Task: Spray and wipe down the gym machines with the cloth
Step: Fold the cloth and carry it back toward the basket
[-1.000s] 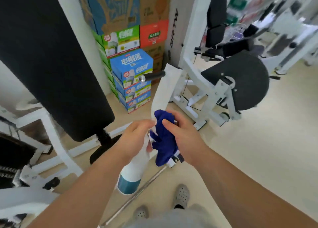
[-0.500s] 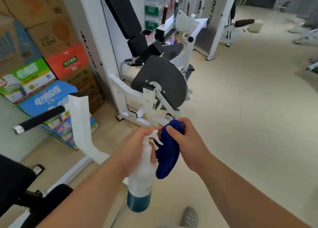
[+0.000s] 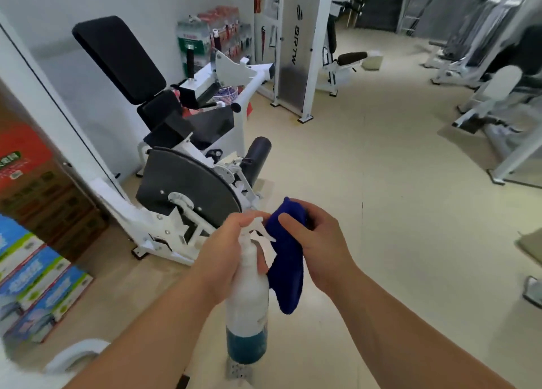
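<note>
My left hand (image 3: 224, 250) grips the neck of a white spray bottle (image 3: 247, 306) with teal liquid at its bottom, held upright in front of me. My right hand (image 3: 318, 247) holds a dark blue cloth (image 3: 289, 277) right beside the bottle's nozzle; the cloth hangs down below my fingers. Just beyond my hands stands a white gym machine (image 3: 187, 183) with a black round weight cam, a black roller pad and a black padded seat and backrest (image 3: 118, 57).
Stacked cardboard boxes (image 3: 32, 242) line the left side. A white weight-stack tower (image 3: 296, 45) stands behind the machine, with more white machines (image 3: 495, 101) at the far right. Beige floor (image 3: 381, 183) stretches ahead and to the right.
My view has swung right, away from the black pad and boxes toward the seated machine and the open floor. Both hands keep the bottle and cloth together in front of me.
</note>
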